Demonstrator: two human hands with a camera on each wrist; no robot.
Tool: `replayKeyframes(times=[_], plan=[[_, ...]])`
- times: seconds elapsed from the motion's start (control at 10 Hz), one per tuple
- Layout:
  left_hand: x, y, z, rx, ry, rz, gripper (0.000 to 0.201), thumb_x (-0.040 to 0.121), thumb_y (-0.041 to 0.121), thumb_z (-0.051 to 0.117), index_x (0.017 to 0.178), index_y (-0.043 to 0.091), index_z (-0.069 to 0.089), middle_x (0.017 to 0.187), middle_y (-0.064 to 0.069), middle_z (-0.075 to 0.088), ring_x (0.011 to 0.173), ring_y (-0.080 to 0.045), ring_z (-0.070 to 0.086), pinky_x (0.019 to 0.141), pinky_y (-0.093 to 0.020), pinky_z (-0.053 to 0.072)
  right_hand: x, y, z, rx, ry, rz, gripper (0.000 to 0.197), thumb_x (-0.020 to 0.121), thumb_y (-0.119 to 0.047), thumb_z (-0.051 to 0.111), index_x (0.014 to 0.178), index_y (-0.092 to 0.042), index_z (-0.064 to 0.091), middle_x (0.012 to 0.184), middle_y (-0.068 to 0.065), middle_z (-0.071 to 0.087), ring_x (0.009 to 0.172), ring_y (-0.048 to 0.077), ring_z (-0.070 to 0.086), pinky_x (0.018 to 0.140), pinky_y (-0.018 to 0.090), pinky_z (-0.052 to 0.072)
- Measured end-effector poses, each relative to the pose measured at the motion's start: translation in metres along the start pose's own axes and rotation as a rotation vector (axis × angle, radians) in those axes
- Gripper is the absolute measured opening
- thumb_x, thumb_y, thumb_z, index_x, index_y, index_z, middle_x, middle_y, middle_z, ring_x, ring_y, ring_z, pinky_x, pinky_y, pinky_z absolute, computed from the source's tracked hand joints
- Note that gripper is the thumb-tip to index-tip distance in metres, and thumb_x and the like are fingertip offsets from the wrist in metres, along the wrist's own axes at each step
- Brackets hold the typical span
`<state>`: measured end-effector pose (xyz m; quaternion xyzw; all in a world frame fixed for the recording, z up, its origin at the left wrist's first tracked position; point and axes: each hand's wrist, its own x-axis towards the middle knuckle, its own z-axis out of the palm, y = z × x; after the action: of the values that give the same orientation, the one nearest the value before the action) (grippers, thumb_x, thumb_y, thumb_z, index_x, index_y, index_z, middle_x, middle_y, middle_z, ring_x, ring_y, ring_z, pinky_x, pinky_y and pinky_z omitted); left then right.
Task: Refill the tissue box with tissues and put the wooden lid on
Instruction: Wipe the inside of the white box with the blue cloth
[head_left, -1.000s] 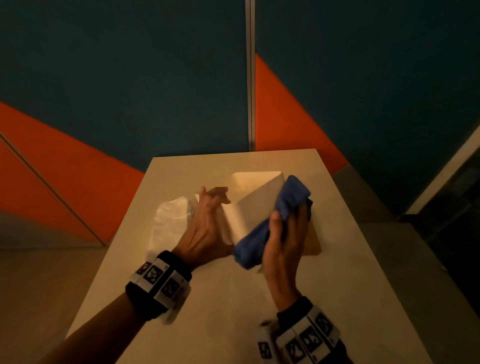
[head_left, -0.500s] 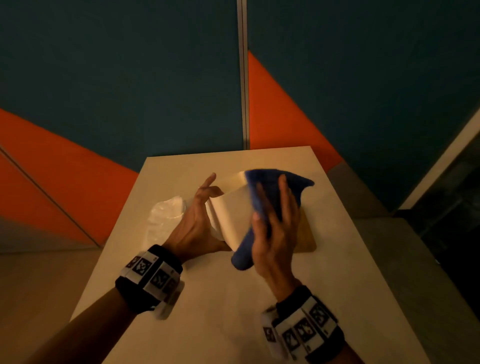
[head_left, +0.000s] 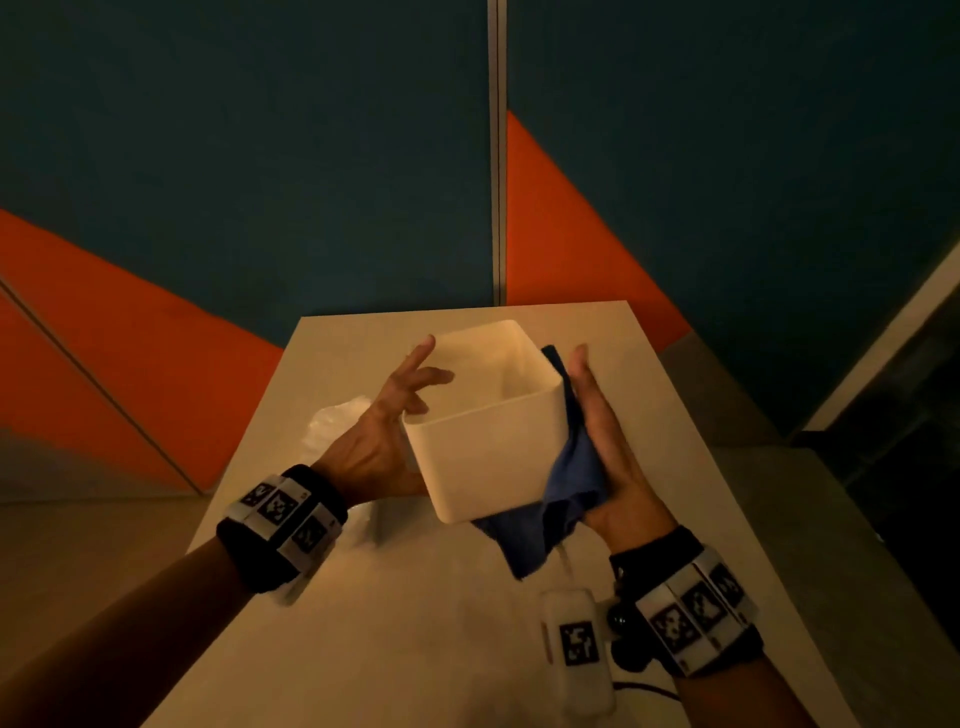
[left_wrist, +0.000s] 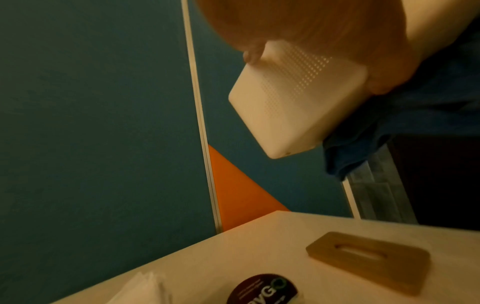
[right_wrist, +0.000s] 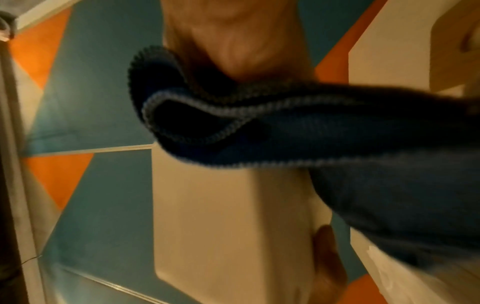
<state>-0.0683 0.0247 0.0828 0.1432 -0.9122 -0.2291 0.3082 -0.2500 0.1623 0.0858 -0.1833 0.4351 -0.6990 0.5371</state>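
Observation:
An empty white tissue box (head_left: 483, 436) hangs above the table, opening upward, between my two hands. My left hand (head_left: 395, 415) grips its left wall with spread fingers; in the left wrist view a fingertip and the thumb wrap round the dotted bottom of the box (left_wrist: 293, 102). My right hand (head_left: 602, 436) lies flat with straight fingers and presses a blue cloth (head_left: 566, 488) against the box's right wall; the cloth (right_wrist: 337, 131) hangs below the palm. The wooden lid (left_wrist: 369, 259) with its slot lies flat on the table. A clear pack of tissues (head_left: 337, 426) lies left of my left hand.
The pale table (head_left: 415, 649) ends at a teal and orange wall (head_left: 311, 156). A dark round label (left_wrist: 262, 290) shows near the tissue pack (left_wrist: 145, 288). A white tagged device (head_left: 574, 649) with a cable sits by my right wrist. Floor lies to the right.
The box has turned from lying tilted to opening-up and risen off the table. My right hand has slid with the cloth from the box's top to its right wall.

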Motion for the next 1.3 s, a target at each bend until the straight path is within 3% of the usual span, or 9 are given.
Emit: replayKeyframes(times=[0.1,0.3,0.4,0.6,0.8,1.0,1.1,1.2,1.3], plan=[[0.001,0.008,-0.004,-0.026,-0.159,-0.150,0.091,0.050,0.076,0.065,0.114,0.074,0.000,0.147,0.021,0.004,0.122,0.022,0.022,0.101,-0.019,0.029,0.011,-0.003,0.013,-0.033,-0.062,0.054,0.028,0.094,-0.036,0.047,0.076,-0.025,0.065,0.062,-0.007,0.068,0.058,0.009,0.064,0.052,0.019,0.051],[-0.010,0.017,-0.004,0.573,-0.109,-0.042,0.125,0.056,0.078,0.059,0.144,0.005,0.010,0.154,-0.003,0.001,0.144,-0.009,-0.016,0.120,-0.036,-0.007,0.014,0.007,0.024,0.047,0.074,0.005,0.030,0.089,-0.038,0.048,0.101,-0.014,0.062,0.083,0.009,0.067,0.073,0.027,0.062,0.062,0.032,0.053],[-0.014,0.039,0.015,0.694,-0.036,0.016,0.112,0.066,0.060,0.064,0.146,0.007,0.007,0.149,-0.014,0.015,0.144,-0.027,0.000,0.117,-0.048,0.009,0.013,0.014,0.040,-0.009,0.190,-0.029,0.076,0.061,-0.056,0.071,0.127,-0.024,0.054,0.119,0.017,0.066,0.103,0.040,0.064,0.086,0.054,0.055],[-0.003,0.039,0.021,0.538,0.195,0.058,0.089,0.053,0.026,0.088,0.122,0.011,0.033,0.122,-0.011,0.034,0.128,-0.039,0.026,0.095,-0.060,0.043,0.013,0.023,0.048,-0.094,0.257,-0.301,0.099,0.057,-0.076,0.064,0.143,-0.044,0.026,0.138,0.003,0.052,0.117,0.028,0.058,0.095,0.055,0.051],[-0.004,0.023,-0.001,0.217,0.196,-0.053,0.088,0.055,0.062,0.071,0.119,0.017,0.032,0.135,-0.016,0.031,0.132,-0.016,0.022,0.105,-0.035,0.031,0.017,0.008,0.042,-0.453,0.501,-0.449,0.072,0.085,-0.053,0.042,0.149,-0.033,0.016,0.152,0.006,0.027,0.134,0.028,0.037,0.107,0.056,0.037],[0.006,0.029,-0.003,-0.010,0.169,-0.273,0.119,0.041,0.059,0.073,0.137,0.018,0.015,0.139,-0.005,0.028,0.128,-0.007,0.027,0.107,-0.038,0.032,-0.004,0.032,0.061,-0.732,0.468,-0.606,0.043,0.089,-0.052,0.028,0.122,-0.074,0.013,0.160,-0.008,-0.006,0.149,0.029,-0.002,0.118,0.059,0.012],[0.012,0.030,-0.002,0.041,0.140,-0.254,0.106,0.044,0.060,0.072,0.130,0.031,0.017,0.145,-0.017,0.028,0.134,-0.025,0.029,0.107,-0.039,0.033,-0.014,0.059,0.070,-1.021,0.361,-0.798,0.050,0.095,-0.058,0.019,0.140,-0.043,0.035,0.159,-0.005,0.004,0.147,0.020,-0.008,0.118,0.053,-0.006],[0.013,0.028,-0.002,-0.015,0.162,-0.223,0.100,0.043,0.067,0.074,0.125,0.045,0.021,0.146,-0.020,0.027,0.135,-0.026,0.030,0.106,-0.043,0.035,-0.013,0.059,0.077,-1.007,0.465,-0.808,0.045,0.093,-0.060,0.018,0.134,-0.049,0.032,0.159,-0.008,0.006,0.144,0.023,0.001,0.113,0.064,0.006],[0.011,0.029,-0.005,0.016,0.189,-0.147,0.095,0.052,0.079,0.061,0.126,0.038,0.019,0.141,-0.024,0.033,0.132,-0.042,0.035,0.104,-0.051,0.037,-0.012,0.024,0.079,-0.763,0.372,-0.660,0.050,0.089,-0.051,0.031,0.105,-0.090,0.005,0.153,-0.017,-0.006,0.148,0.023,-0.007,0.118,0.058,0.005]])
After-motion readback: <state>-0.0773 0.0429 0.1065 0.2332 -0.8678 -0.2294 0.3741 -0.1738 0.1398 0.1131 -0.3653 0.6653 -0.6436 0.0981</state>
